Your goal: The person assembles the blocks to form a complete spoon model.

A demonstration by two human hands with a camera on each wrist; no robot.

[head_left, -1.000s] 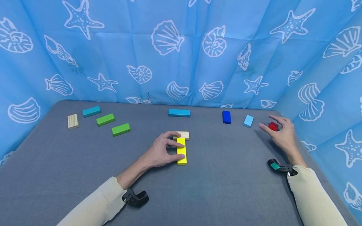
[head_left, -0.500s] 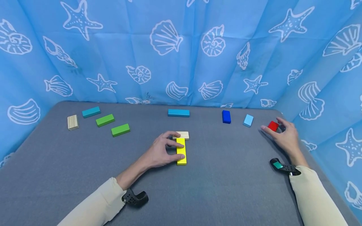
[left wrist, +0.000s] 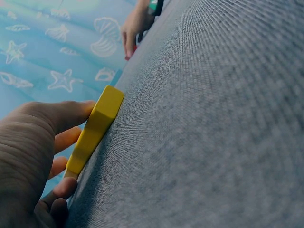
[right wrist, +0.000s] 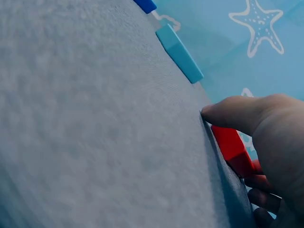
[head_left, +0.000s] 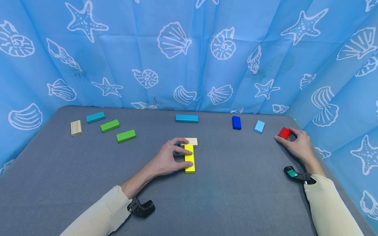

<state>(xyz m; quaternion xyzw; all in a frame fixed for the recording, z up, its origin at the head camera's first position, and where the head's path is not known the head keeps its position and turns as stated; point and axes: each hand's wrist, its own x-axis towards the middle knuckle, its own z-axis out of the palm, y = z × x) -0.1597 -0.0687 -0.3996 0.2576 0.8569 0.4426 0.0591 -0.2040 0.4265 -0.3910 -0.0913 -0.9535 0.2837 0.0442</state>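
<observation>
In the head view my left hand (head_left: 169, 156) rests its thumb and fingers on a yellow block (head_left: 189, 167) lying lengthwise away from me. The left wrist view shows the thumb touching the yellow block's (left wrist: 100, 118) edge. A plain wooden block (head_left: 193, 141) lies crosswise at the far end, partly under a fingertip. At the far right, my right hand (head_left: 300, 144) is around a red block (head_left: 284, 133), thumb on its near left side and fingers behind it. In the right wrist view the thumb reaches past one end of the red block (right wrist: 232, 149), while the fingers are partly hidden.
A light blue block (head_left: 259, 127) and a dark blue block (head_left: 236, 123) lie left of the red one. A teal block (head_left: 187, 118) lies at the back middle. Green blocks (head_left: 126, 136), another teal block (head_left: 95, 117) and a wooden block (head_left: 76, 127) lie back left. A blue curtain (head_left: 189, 59) hangs behind.
My right hand has moved slightly right and toward me, its thumb and fingers drawing closer around the red block, which now shows more. My left hand stays on the yellow block.
</observation>
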